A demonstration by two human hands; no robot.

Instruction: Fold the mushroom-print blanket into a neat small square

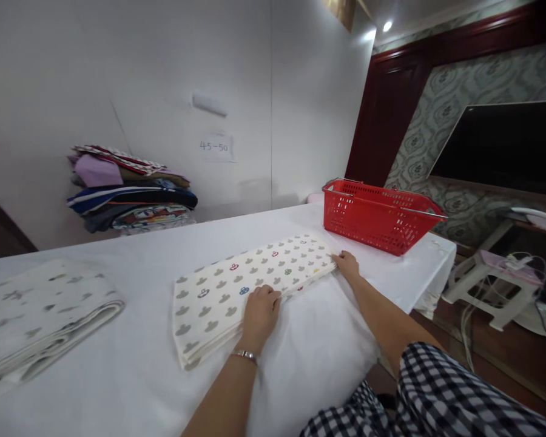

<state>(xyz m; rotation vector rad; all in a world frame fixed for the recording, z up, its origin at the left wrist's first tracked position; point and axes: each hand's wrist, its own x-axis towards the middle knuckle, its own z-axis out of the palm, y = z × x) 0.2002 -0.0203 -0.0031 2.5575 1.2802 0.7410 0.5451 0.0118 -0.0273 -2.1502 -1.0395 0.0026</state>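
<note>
A folded white cloth [236, 294] with grey mushroom-like shapes and a few coloured ones lies lengthwise on the white-covered table [141, 376]. My left hand [260, 312], with a bracelet at the wrist, has its fingers curled over the cloth's near edge around the middle. At the right end my right hand [347, 264] pinches the near corner, its thumb partly hidden. Another folded white cloth [50, 309] with grey prints lies at the far left, apart from both hands.
A red plastic basket [368, 215] with metal handles stands at the table's back right. Behind the table's left side is a stack of folded fabrics [131, 191] against the white wall. A plastic stool [495, 279] with cables stands on the floor at right.
</note>
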